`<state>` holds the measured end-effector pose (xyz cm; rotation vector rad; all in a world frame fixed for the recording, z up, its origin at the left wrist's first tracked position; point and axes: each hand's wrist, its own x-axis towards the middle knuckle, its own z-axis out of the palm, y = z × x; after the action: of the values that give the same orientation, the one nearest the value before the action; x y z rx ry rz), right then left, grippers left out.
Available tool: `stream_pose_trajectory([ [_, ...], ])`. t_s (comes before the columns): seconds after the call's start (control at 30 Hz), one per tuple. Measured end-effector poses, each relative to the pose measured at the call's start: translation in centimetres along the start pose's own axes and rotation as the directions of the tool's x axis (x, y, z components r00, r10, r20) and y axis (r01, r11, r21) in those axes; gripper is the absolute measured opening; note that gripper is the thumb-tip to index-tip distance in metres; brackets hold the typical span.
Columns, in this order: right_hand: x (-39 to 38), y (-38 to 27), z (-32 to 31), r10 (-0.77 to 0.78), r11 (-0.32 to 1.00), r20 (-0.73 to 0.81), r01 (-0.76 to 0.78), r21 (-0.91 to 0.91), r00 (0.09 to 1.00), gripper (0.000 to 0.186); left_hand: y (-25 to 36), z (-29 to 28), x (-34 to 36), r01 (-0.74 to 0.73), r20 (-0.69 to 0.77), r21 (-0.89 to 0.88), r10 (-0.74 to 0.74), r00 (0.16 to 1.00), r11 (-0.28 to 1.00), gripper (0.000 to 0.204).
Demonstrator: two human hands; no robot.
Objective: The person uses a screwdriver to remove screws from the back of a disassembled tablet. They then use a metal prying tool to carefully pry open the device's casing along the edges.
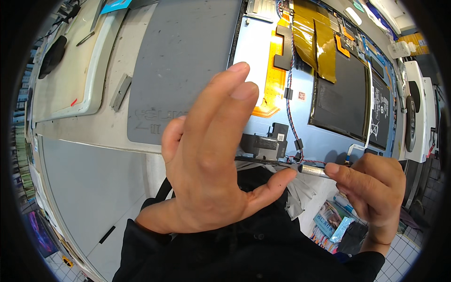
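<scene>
An opened tablet-like device with a blue inner chassis [300, 115] lies in front of me, its near edge toward my body. My right hand [376, 183] pinches a short silver metal-handled tool [314, 171], pointing left along that near edge. My left hand [206, 150] is open, fingers stretched up over the device's left side. Its thumb tip is close to the tool's end; whether they touch I cannot tell. Inside the device are a black battery [342, 101], amber film [325, 54], a twisted wire bundle [290, 105] and a black speaker-like module [268, 142].
Under the device's left side lies a grey mat [181, 56]. A small metal block [121, 92] and a cream-coloured tray-like panel [75, 70] are farther left. To the right stand a small white bottle [401, 48] and a dark-handled tool [411, 123]. Packets [331, 223] lie below the bench edge.
</scene>
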<state>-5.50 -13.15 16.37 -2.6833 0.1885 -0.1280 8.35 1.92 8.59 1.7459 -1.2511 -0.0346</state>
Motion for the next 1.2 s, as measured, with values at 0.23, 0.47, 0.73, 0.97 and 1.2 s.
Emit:
stream_pose_trajectory([
  [0.23,0.4,-0.2,0.0,0.000,1.000,0.005,0.000,0.030,1.000,0.026,0.0,0.0,0.1,0.005,0.003,0.004,-0.005,1.000,1.000,0.095],
  [0.47,0.8,-0.3,-0.1,-0.024,0.998,0.029,0.022,0.065,0.999,0.027,-0.1,0.0,0.0,0.018,0.004,-0.061,-0.017,1.000,0.998,0.095],
  [0.73,1.0,-0.5,0.2,-0.005,0.999,0.019,0.004,0.042,1.000,0.026,0.0,-0.1,0.1,0.045,-0.021,-0.138,-0.048,0.999,0.989,0.090],
  [0.97,1.6,-0.9,0.0,-0.011,0.999,0.058,0.009,0.042,0.998,0.026,0.3,-0.6,0.4,0.091,0.001,-0.134,-0.092,0.996,0.987,0.087],
  [1.2,1.9,-1.0,0.1,-0.025,0.999,0.069,0.023,0.039,0.997,0.026,0.0,-1.0,0.4,0.043,-0.017,-0.140,-0.046,0.999,0.989,0.093],
])
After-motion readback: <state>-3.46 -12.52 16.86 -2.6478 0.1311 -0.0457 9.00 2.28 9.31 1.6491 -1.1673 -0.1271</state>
